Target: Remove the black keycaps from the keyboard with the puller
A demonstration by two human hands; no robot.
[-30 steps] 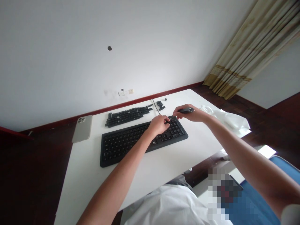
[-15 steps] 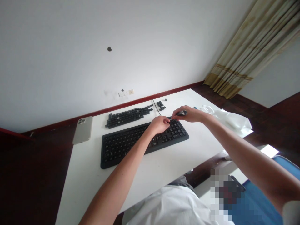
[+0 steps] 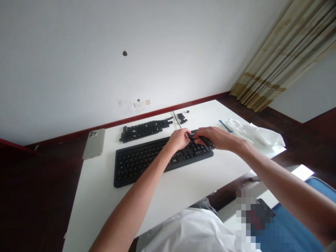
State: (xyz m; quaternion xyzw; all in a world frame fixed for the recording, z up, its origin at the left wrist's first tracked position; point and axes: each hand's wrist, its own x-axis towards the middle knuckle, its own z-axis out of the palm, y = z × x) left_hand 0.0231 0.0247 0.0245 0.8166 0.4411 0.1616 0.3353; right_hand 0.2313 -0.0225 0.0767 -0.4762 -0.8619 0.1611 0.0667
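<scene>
A black keyboard (image 3: 147, 157) lies at a slant on the white table (image 3: 189, 189); most of its keycaps are off, and some remain at its right end. My left hand (image 3: 180, 139) is closed in a pinch over the keyboard's upper right part; what its fingertips hold is too small to tell. Close beside it, my right hand (image 3: 214, 137) is wrapped round a dark-handled tool (image 3: 208, 142) that looks like a screwdriver. The tool's thin end points left toward my left fingertips, low over the keys.
Behind the keyboard lie rows of loose keycaps (image 3: 144, 131), with a smaller group (image 3: 181, 117) past the cable (image 3: 176, 119). A phone (image 3: 94, 144) lies at the table's left edge. To the right are a blue strip (image 3: 225, 126) and a white plastic bag (image 3: 265, 136).
My right hand has turned and come lower, and the tool's handle now tilts down toward me. The blue strip shows more fully. My left hand stays at about the same place on the keyboard.
</scene>
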